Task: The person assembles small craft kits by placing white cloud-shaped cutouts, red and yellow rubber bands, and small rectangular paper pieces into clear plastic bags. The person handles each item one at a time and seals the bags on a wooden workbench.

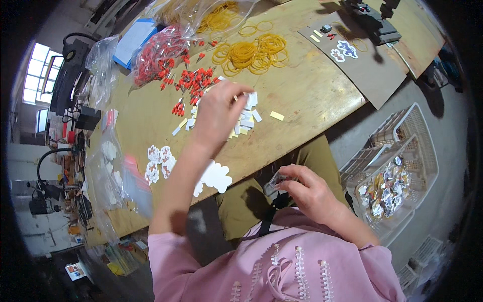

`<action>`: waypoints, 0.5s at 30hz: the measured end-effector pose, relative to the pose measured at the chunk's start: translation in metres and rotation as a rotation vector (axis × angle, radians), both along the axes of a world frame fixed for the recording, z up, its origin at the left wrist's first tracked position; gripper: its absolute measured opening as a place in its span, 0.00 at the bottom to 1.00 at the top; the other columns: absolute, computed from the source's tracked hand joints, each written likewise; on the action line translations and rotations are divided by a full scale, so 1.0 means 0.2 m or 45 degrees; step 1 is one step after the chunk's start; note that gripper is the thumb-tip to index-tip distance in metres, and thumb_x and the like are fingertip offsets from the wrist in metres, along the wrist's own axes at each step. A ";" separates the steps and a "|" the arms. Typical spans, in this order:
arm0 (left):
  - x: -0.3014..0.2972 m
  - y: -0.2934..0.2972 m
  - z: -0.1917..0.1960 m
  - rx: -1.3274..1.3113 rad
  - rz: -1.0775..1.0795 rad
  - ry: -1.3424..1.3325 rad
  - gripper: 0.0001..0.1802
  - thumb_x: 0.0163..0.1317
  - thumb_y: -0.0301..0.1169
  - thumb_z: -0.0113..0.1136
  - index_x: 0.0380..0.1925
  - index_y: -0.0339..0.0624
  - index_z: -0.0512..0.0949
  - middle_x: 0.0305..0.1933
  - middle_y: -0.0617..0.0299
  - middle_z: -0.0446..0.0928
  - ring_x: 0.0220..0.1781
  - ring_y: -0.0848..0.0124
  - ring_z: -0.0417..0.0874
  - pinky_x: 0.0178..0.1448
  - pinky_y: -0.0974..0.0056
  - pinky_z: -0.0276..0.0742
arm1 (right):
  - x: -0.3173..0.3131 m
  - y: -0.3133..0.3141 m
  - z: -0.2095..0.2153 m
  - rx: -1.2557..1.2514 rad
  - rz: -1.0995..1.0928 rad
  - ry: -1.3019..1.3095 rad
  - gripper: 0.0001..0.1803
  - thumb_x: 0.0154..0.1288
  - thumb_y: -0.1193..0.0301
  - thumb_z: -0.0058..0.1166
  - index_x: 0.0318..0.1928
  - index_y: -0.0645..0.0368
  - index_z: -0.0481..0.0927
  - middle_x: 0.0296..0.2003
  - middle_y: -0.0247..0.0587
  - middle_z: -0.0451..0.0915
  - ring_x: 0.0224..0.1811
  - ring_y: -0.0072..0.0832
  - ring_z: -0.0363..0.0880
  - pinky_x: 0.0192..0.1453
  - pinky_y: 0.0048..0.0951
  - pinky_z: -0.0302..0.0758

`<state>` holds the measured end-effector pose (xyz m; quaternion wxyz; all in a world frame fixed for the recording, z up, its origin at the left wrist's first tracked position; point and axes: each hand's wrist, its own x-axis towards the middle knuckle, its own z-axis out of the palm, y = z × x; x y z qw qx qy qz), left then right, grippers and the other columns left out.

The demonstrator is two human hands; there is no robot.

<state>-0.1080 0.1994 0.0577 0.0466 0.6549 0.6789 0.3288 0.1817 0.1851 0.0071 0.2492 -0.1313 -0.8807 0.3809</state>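
My left hand reaches out over the wooden table, fingers bent down onto a heap of small white and pale yellow paper slips. Whether it has pinched one I cannot tell. My right hand stays low above my lap, closed on a small clear plastic packet. White cloud-shaped cutouts lie near the table's front edge beside my left forearm. Small red pieces are scattered just beyond the slips.
Yellow rubber bands lie in loops further back. A clear bag of red pieces sits at the back left, plastic bags along the left edge. White wire baskets with finished packets stand on the floor at my right.
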 end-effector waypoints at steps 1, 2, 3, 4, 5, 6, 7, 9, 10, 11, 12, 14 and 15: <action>-0.05 0.08 -0.02 -0.017 -0.012 0.032 0.10 0.65 0.26 0.62 0.45 0.39 0.87 0.37 0.53 0.82 0.36 0.63 0.84 0.42 0.61 0.79 | 0.01 0.00 -0.02 -0.002 -0.001 0.006 0.20 0.49 0.78 0.66 0.45 0.65 0.80 0.57 0.55 0.78 0.60 0.52 0.80 0.63 0.45 0.80; -0.09 0.17 -0.04 -0.030 -0.031 0.061 0.11 0.65 0.27 0.62 0.46 0.40 0.87 0.37 0.53 0.82 0.37 0.62 0.84 0.43 0.61 0.79 | 0.03 0.01 -0.03 -0.002 -0.010 0.008 0.20 0.48 0.78 0.67 0.45 0.65 0.80 0.57 0.56 0.78 0.60 0.52 0.80 0.63 0.45 0.80; -0.11 0.23 -0.05 -0.048 -0.042 0.092 0.12 0.65 0.27 0.62 0.47 0.40 0.87 0.38 0.53 0.82 0.38 0.61 0.84 0.43 0.61 0.79 | 0.04 0.02 -0.01 -0.024 -0.001 0.003 0.23 0.45 0.75 0.72 0.45 0.65 0.81 0.57 0.56 0.78 0.60 0.53 0.80 0.63 0.46 0.80; -0.11 0.28 -0.05 -0.100 -0.042 0.083 0.13 0.65 0.28 0.62 0.48 0.40 0.86 0.38 0.53 0.81 0.38 0.61 0.84 0.44 0.61 0.79 | 0.05 0.02 -0.02 -0.016 -0.010 -0.003 0.24 0.44 0.74 0.73 0.45 0.65 0.81 0.57 0.55 0.78 0.60 0.53 0.80 0.63 0.46 0.80; -0.10 0.32 -0.05 -0.156 -0.042 0.074 0.14 0.65 0.29 0.62 0.50 0.41 0.86 0.39 0.53 0.81 0.39 0.61 0.84 0.44 0.61 0.79 | 0.07 0.03 -0.05 -0.013 -0.020 -0.011 0.25 0.43 0.73 0.74 0.45 0.65 0.81 0.57 0.55 0.78 0.60 0.53 0.80 0.63 0.46 0.79; -0.09 0.36 -0.05 -0.213 -0.041 0.065 0.16 0.65 0.30 0.63 0.51 0.41 0.86 0.39 0.52 0.81 0.40 0.61 0.84 0.44 0.60 0.79 | 0.08 0.03 -0.07 -0.011 -0.030 -0.018 0.26 0.43 0.71 0.76 0.44 0.64 0.81 0.57 0.55 0.78 0.60 0.53 0.80 0.63 0.47 0.79; -0.10 0.41 -0.08 -0.214 -0.004 0.159 0.18 0.62 0.34 0.69 0.50 0.41 0.85 0.39 0.54 0.80 0.39 0.64 0.83 0.45 0.61 0.79 | 0.09 0.04 -0.07 -0.027 -0.030 -0.018 0.27 0.42 0.71 0.76 0.44 0.64 0.81 0.57 0.55 0.78 0.60 0.53 0.80 0.63 0.47 0.79; -0.11 0.46 -0.09 -0.300 0.016 0.112 0.17 0.60 0.36 0.72 0.47 0.39 0.85 0.37 0.56 0.80 0.38 0.65 0.81 0.45 0.62 0.79 | 0.11 0.05 -0.06 -0.062 -0.035 -0.027 0.29 0.40 0.69 0.78 0.45 0.64 0.80 0.57 0.54 0.78 0.60 0.53 0.80 0.63 0.47 0.79; -0.10 0.47 -0.09 -0.343 0.028 0.089 0.18 0.59 0.37 0.74 0.45 0.38 0.85 0.37 0.57 0.80 0.37 0.66 0.81 0.45 0.62 0.79 | 0.11 0.06 -0.06 -0.060 -0.033 -0.022 0.29 0.40 0.69 0.78 0.45 0.64 0.80 0.56 0.54 0.78 0.60 0.53 0.79 0.63 0.47 0.79; -0.08 0.47 -0.05 -0.478 0.039 0.038 0.17 0.57 0.36 0.77 0.40 0.36 0.84 0.35 0.59 0.80 0.37 0.68 0.80 0.43 0.62 0.78 | 0.11 0.06 -0.07 -0.060 -0.032 -0.019 0.30 0.39 0.69 0.78 0.45 0.64 0.80 0.56 0.54 0.78 0.60 0.53 0.79 0.63 0.47 0.78; -0.06 0.46 -0.04 -0.517 0.019 -0.002 0.16 0.58 0.35 0.76 0.39 0.36 0.84 0.34 0.59 0.80 0.36 0.68 0.80 0.43 0.62 0.78 | 0.11 0.07 -0.07 -0.059 -0.031 -0.017 0.30 0.39 0.68 0.78 0.45 0.64 0.80 0.56 0.54 0.78 0.60 0.53 0.79 0.63 0.47 0.78; -0.02 0.44 -0.03 -0.589 -0.014 -0.079 0.15 0.58 0.33 0.75 0.39 0.35 0.84 0.32 0.60 0.80 0.35 0.69 0.80 0.42 0.63 0.78 | 0.11 0.07 -0.06 -0.096 -0.020 -0.003 0.30 0.39 0.68 0.78 0.45 0.64 0.79 0.56 0.54 0.78 0.60 0.52 0.79 0.63 0.47 0.78; -0.01 0.43 -0.04 -0.485 -0.050 0.041 0.12 0.58 0.31 0.75 0.37 0.36 0.84 0.31 0.62 0.80 0.34 0.73 0.80 0.41 0.64 0.78 | 0.11 0.07 -0.06 -0.112 -0.014 0.006 0.30 0.39 0.68 0.78 0.44 0.64 0.79 0.56 0.54 0.78 0.60 0.52 0.79 0.63 0.46 0.78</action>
